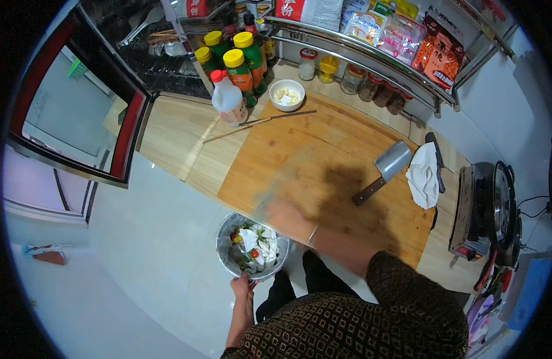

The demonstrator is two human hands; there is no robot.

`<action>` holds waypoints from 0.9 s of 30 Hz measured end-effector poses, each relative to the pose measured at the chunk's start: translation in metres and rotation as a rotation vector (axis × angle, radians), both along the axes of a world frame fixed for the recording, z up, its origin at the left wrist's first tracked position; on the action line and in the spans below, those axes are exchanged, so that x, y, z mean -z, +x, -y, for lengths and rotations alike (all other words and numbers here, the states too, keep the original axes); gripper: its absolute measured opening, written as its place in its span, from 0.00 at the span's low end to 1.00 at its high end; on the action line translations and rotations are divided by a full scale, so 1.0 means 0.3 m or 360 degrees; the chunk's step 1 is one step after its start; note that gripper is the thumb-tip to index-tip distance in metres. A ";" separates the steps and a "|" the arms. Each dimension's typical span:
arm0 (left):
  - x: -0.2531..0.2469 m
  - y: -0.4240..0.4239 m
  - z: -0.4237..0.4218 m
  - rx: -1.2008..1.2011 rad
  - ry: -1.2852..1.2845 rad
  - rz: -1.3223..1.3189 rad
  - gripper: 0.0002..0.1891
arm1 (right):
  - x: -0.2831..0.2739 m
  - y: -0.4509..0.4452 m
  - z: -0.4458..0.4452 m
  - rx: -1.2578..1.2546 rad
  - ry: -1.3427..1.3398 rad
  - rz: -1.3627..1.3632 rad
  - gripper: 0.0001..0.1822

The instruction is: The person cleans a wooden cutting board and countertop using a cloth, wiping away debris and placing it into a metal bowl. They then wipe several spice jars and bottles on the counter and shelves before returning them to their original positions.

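My left hand point(243, 285) grips the near rim of a lined waste bin point(221, 259), which stands below the counter edge and holds white crumpled scraps, greens and something small and red. Blurred by motion, my right hand point(285, 217) is low over the front left edge of a bamboo cutting board point(276, 166). A pale greenish blur, perhaps a cloth, lies along its fingers; I cannot tell what it is. To the right on the board lies a cleaver point(392, 159) with a wooden handle. A white bowl point(287, 95) with peeled garlic cloves sits at the board's back left corner.
Chopsticks point(231, 133) and a thin dark rod point(294, 115) lie near a white jug point(229, 101) and yellow-capped bottles point(234, 58). A white cloth point(423, 177) covers part of a dark-handled tool at right, beside a portable gas stove point(471, 211). Spice jars point(353, 80) line the back under a metal rack point(348, 40).
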State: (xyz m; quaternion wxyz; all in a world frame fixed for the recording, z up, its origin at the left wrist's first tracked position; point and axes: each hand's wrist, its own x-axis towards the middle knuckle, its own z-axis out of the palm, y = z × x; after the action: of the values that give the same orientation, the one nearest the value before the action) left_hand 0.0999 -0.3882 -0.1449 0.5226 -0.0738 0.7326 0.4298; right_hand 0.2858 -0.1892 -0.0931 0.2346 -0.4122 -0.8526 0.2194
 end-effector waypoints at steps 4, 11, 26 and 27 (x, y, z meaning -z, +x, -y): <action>-0.083 -0.086 -0.040 0.0117 -0.0032 0.0014 0.10 | -0.078 -0.233 0.222 -0.0221 -0.0424 -0.0112 0.15; -0.062 -0.198 -0.012 0.0176 0.0037 -0.0037 0.10 | -0.212 0.061 -0.103 0.0656 -0.0345 -0.0384 0.13; -0.062 -0.344 -0.073 0.0009 0.0113 -0.0082 0.08 | -0.119 -0.437 -0.062 -0.0595 -0.0064 -0.0175 0.14; -0.057 -0.360 -0.073 -0.0003 0.0116 -0.0078 0.08 | -0.164 -0.449 -0.056 -0.0558 -0.0009 -0.0198 0.15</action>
State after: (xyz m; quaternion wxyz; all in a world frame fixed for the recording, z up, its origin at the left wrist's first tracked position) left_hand -0.0080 -0.3663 -0.1279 0.5064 -0.0449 0.7290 0.4584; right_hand 0.1512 -0.1723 -0.0438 0.2438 -0.2435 -0.8946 0.2844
